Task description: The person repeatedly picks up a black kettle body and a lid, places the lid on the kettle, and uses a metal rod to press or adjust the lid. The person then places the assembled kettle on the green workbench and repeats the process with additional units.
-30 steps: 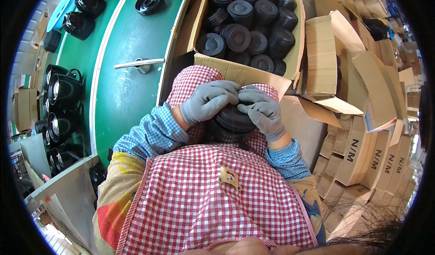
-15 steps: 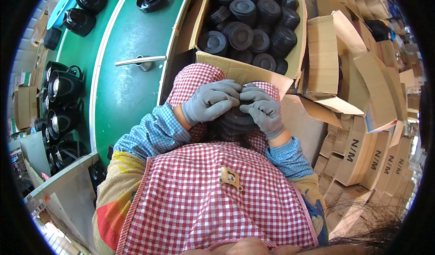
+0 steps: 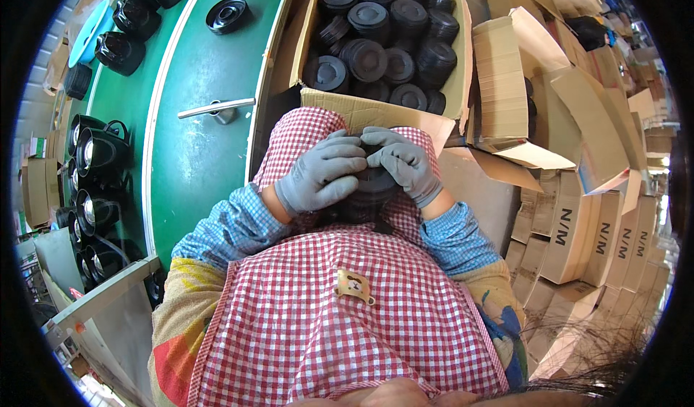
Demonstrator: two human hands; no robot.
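The round black piece [image 3: 376, 183] is sitting over the lap [image 3: 307, 129]; while my remote view is swinging slightly from half a second ago, both hands are staying at it, so I'm judging the handling still under way. Bent fingertips of the left hand [image 3: 322, 176] and right hand [image 3: 405, 163] are meeting above its far side; whether they're gripping, I can't tell. Beyond, a carton [image 3: 376, 113] is holding stacked black discs [image 3: 369, 58].

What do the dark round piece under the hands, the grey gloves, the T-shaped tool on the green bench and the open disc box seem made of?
Dark round piece: probably plastic or rubber; black, low sheen.
Grey gloves: likely fabric, perhaps coated; matte, creased at the fingers.
T-shaped tool: probably metal; silvery with bright highlights.
Open disc box: cardboard; matte brown, bent flap.
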